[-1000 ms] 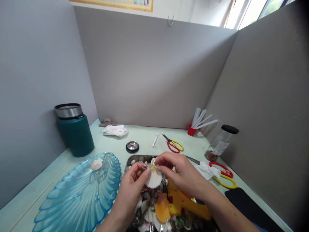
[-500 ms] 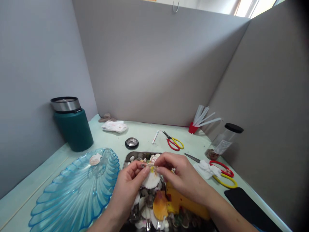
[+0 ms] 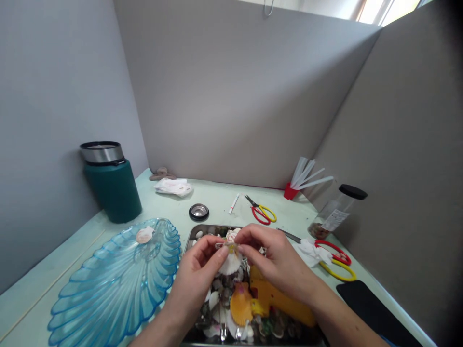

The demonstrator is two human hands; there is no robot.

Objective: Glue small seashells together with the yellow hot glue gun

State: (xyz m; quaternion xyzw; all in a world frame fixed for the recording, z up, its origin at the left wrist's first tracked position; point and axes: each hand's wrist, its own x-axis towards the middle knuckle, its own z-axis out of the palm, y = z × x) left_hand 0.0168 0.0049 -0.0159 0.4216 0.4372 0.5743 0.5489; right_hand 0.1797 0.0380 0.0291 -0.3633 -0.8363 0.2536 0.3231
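Note:
Both my hands meet over a metal tray [image 3: 191,236] full of mixed seashells. My left hand [image 3: 197,279] pinches the top of a white scallop shell [image 3: 230,262] that hangs fan-down. My right hand [image 3: 277,262] pinches a small thing at the shell's hinge, with a yellow spot there; I cannot make out what it is. Under my right wrist a yellow glue gun [image 3: 275,299] lies on the shells, beside an orange scallop shell [image 3: 240,311].
A blue shell-shaped glass dish [image 3: 108,284] with one pale shell [image 3: 144,234] lies at left, behind it a green jug [image 3: 110,185]. Further back: a small metal cap [image 3: 198,211], a crumpled tissue, red-and-yellow scissors [image 3: 262,212], a red cup of glue sticks [image 3: 300,180], a jar [image 3: 338,209]. Larger scissors [image 3: 334,262] lie right.
The hands and the white shell stay together in the same grip; only the head camera has shifted slightly, so the scene sits a little lower and left.

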